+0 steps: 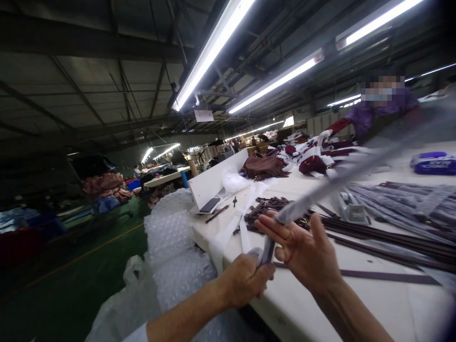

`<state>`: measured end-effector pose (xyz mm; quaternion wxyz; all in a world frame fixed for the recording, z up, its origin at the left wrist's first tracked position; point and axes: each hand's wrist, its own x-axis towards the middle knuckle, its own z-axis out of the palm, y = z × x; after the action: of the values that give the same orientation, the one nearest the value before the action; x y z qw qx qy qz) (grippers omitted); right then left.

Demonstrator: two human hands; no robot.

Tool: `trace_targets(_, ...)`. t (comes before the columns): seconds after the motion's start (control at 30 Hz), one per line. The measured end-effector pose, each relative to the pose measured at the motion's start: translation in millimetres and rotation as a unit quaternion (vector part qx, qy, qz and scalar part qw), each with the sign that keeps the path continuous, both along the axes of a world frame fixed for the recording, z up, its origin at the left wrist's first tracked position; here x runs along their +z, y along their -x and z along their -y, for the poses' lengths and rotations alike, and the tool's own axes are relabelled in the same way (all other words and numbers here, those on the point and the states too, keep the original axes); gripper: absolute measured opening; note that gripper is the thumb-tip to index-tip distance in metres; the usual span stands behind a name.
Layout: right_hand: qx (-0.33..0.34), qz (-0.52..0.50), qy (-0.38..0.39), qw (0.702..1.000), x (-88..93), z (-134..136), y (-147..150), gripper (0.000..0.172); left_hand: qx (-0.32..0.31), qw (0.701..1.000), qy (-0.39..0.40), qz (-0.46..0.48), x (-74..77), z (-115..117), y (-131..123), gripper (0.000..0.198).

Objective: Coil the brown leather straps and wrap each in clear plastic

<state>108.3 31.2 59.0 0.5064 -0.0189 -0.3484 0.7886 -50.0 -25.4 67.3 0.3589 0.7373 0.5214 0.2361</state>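
Note:
My left hand (245,280) is closed round the lower end of a long dark strap in clear plastic wrap (313,192). The strap slants up to the right and blurs toward its far end. My right hand (306,249) is beside it with fingers spread and palm turned up; the strap passes by its fingertips, and whether they touch it is unclear. Behind the hands, short dark brown straps (267,206) lie in a pile on the white table (285,299). Long dark straps (388,242) extend to the right, near plastic-wrapped ones (402,204).
Bubble wrap (171,247) hangs along the table's left edge. A phone (210,205), a brown fringed bag (263,164), a tape dispenser (352,209) and a blue-purple package (434,163) are on the table. Across it, a person in purple (370,116) reaches toward maroon items (317,159).

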Motion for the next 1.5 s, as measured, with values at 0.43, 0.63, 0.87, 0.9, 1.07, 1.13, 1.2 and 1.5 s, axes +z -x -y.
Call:
trace_targets(0.43, 0.107, 0.065, -0.003, 0.992, -83.1, 41.6, 71.1, 0.050, 0.111, 0.885, 0.104, 0.441, 72.1, -11.1, 7.1, 0.056)
trace_targets(0.63, -0.046, 0.147, -0.030, 0.988, -76.8, 31.8, 48.4, 0.040, 0.110, 0.907, 0.114, 0.391, 64.6, -19.5, 10.0, 0.056)
trace_targets(0.87, -0.445, 0.302, -0.302, 0.787, -54.6, -24.0, 53.4, 0.078, 0.116, 0.911, 0.145, 0.368, 75.5, -14.5, 9.1, 0.059)
trace_targets(0.9, -0.413, 0.305, -0.316, 0.797, -52.5, -32.2, 58.5, 0.073, 0.114, 0.910, 0.151, 0.370, 78.5, -12.8, 8.6, 0.060)
trace_targets(1.07, -0.282, 0.332, -0.310, 0.845, -76.1, -22.7, 80.4, 0.029, 0.114, 0.888, 0.122, 0.428, 90.4, -8.8, 10.9, 0.062)
trace_targets(1.13, -0.265, 0.337, -0.302, 0.851, -94.9, 0.2, 82.8, 0.034, 0.116, 0.870, 0.082, 0.472, 88.7, -12.5, 13.8, 0.059)
trace_targets(1.2, -0.236, 0.338, -0.283, 0.866, -109.9, 23.6, 80.0, 0.037, 0.119, 0.857, 0.050, 0.499, 82.2, -18.9, 16.8, 0.056)
trace_targets(1.5, -0.087, 0.307, -0.054, 0.946, -109.7, 70.8, 41.3, 0.056, 0.150, 0.822, 0.045, 0.547, 51.8, -41.8, 23.1, 0.041)
